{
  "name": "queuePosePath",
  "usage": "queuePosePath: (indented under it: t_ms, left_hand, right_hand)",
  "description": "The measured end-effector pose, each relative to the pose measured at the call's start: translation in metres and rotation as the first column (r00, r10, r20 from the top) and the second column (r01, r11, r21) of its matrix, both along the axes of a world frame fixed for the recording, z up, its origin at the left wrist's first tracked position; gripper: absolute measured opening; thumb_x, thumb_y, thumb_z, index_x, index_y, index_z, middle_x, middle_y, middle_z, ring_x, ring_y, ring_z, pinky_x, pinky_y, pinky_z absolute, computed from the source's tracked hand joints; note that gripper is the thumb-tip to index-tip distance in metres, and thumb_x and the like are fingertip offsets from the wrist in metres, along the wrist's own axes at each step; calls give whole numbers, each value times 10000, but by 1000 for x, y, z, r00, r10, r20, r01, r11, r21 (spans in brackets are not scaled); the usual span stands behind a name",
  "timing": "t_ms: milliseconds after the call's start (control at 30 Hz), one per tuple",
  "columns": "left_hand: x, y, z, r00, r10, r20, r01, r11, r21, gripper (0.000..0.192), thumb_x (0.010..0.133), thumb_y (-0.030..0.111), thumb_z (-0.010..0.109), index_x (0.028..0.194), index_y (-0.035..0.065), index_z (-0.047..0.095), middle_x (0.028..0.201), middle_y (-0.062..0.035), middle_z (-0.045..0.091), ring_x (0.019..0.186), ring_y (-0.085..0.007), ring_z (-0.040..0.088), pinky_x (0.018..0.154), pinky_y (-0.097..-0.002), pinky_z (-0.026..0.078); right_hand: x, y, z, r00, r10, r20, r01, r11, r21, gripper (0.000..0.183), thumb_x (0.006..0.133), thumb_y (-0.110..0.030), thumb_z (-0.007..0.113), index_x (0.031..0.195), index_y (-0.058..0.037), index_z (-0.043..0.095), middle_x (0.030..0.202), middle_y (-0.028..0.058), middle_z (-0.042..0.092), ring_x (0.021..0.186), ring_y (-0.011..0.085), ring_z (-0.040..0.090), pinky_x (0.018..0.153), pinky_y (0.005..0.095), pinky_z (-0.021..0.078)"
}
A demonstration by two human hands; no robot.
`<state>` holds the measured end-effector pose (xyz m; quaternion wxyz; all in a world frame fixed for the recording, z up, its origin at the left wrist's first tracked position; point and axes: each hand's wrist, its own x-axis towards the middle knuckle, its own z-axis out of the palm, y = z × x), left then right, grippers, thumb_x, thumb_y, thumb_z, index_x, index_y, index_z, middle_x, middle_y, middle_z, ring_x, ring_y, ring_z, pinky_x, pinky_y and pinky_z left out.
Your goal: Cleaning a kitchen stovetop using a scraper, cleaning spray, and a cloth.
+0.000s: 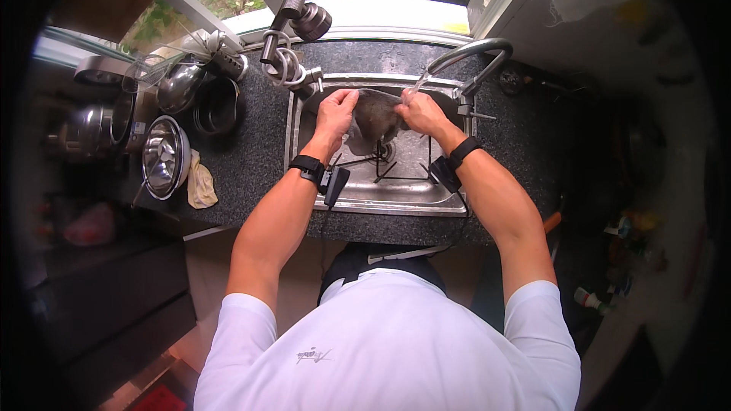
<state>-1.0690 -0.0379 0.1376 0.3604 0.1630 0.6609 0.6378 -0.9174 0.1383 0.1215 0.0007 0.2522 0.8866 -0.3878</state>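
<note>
Over a stainless steel sink (pixel 400 188), my left hand (pixel 336 114) pinches one upper corner of a thin, dark, wet piece (pixel 377 117), perhaps a cloth or a bag; its material is unclear. My right hand (pixel 424 113) grips the other upper corner, so it hangs spread between them. From the curved metal faucet (pixel 474 54) water runs down beside my right hand. Under the hanging piece, a dark wire rack (pixel 380 174) stands in the basin near the drain.
Left of the sink, a metal bowl (pixel 165 157), a yellowish cloth (pixel 201 181), a dark pot (pixel 217 105) and a utensil holder (pixel 231 63) stand on the speckled countertop (pixel 257 171). A second metal fixture with a coiled white hose (pixel 285 65) rises behind the sink's left corner.
</note>
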Motion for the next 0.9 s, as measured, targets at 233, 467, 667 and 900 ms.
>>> queuePosePath:
  t_ms: [233, 467, 667, 900]
  left_hand:
    - [8, 7, -29, 997, 37, -73, -48, 989, -143, 255, 1013, 259, 673, 1085, 26, 749, 912, 11, 715, 832, -69, 593, 751, -275, 487]
    - [51, 28, -19, 992, -94, -78, 92, 995, -35, 264, 1059, 198, 613, 1223, 25, 728, 1010, -7, 742, 873, -62, 631, 786, -241, 519]
    - [66, 9, -3, 864, -501, 54, 498, 865, 51, 308, 1052, 184, 584, 1296, 0, 619, 1140, -42, 728, 1000, -108, 665, 822, -255, 516]
    - [24, -17, -83, 808, 46, 588, 124, 961, -246, 765, 1004, 605, 528, 1627, 236, 281, 1724, -127, 89, 1543, -476, 137, 1131, -726, 289]
  right_hand:
    - [-12, -16, 14, 977, -85, -195, 120, 977, 176, 231, 908, -223, 676, 973, -2, 663, 816, 206, 691, 834, 385, 691, 765, 487, 526]
    - [-16, -36, 34, 800, -577, 165, 340, 210, -917, 240, 981, -329, 703, 872, -119, 668, 841, 19, 661, 679, 155, 632, 592, 394, 524]
    - [-4, -27, -4, 768, -609, 200, 406, 221, -887, 28, 877, -24, 662, 864, -46, 651, 783, 73, 632, 643, 193, 584, 547, 374, 488]
    - [-14, -18, 6, 890, -437, 127, 338, 450, -826, 104, 867, 8, 614, 931, -43, 677, 793, 9, 632, 704, 118, 568, 647, 283, 445]
